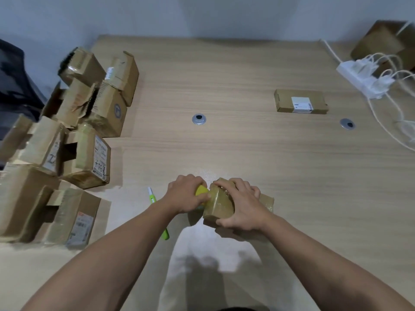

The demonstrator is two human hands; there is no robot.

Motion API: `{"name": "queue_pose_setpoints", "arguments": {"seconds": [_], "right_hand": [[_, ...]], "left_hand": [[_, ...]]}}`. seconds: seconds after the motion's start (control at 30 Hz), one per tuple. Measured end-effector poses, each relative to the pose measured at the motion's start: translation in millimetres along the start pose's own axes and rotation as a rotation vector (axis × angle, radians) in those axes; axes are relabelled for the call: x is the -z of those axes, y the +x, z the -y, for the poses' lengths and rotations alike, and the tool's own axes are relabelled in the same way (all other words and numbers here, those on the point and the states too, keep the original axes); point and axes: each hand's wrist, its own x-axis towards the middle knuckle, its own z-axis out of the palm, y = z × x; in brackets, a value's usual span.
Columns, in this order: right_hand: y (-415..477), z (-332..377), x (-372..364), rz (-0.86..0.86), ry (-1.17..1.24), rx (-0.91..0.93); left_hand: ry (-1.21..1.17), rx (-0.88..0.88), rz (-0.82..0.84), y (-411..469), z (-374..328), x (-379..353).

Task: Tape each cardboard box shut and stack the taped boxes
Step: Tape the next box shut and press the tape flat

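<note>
A small cardboard box (219, 205) wrapped in shiny clear tape lies near the front middle of the wooden table (224, 75). My right hand (241, 204) grips it from above, fingers curled over its top and near side. My left hand (187, 195) holds a yellow tape roll (200, 190) pressed against the box's left end. A heap of several worn cardboard boxes (67, 135) lies at the left, some with open flaps. A flat labelled box (301, 102) lies alone at the right.
A green and white utility knife (158, 213) lies partly under my left forearm. Two round metal grommets (199, 119) sit in the tabletop. A white power strip with cables (368, 75) and a brown box (386, 41) occupy the far right corner.
</note>
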Motion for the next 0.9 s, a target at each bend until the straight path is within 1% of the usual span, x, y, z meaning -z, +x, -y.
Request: {"name": "queue_pose_setpoints", "arguments": {"seconds": [0.07, 0.1, 0.2, 0.27, 0.43, 0.53, 0.63, 0.83, 0.9], "right_hand": [[1.8, 4.1, 2.4, -0.001, -0.027, -0.010], [2.7, 6.4, 3.4, -0.007, -0.040, -0.018], [5.5, 14.7, 2.2, -0.039, -0.061, -0.034], [6.1, 15.5, -1.0, -0.042, -0.079, -0.048], [4.4, 10.1, 6.5, 0.031, -0.116, -0.052], [6.1, 12.2, 13.6, 0.034, -0.125, -0.013], [6.7, 17.6, 14.4, -0.010, -0.053, 0.023], [11.8, 11.3, 19.7, 0.010, -0.114, 0.047], [15.6, 13.0, 20.2, 0.001, -0.093, 0.051]], "left_hand": [[-0.051, 0.036, 0.000, -2.7, -0.3, -0.6], [-0.045, 0.042, -0.035, -3.8, -1.6, -1.7], [-0.024, 0.013, -0.135, -7.4, -7.7, -4.3], [-0.006, -0.003, -0.138, -6.8, -7.2, -6.6], [-0.002, -0.025, 0.026, 0.0, 16.3, -6.4], [0.003, -0.071, -0.002, 4.6, 24.0, -2.4], [0.055, -0.122, 0.014, 6.0, 27.9, 3.8], [0.189, -0.095, 0.095, 12.3, 39.6, 23.2], [0.177, -0.084, 0.115, 13.6, 37.5, 23.5]]}}
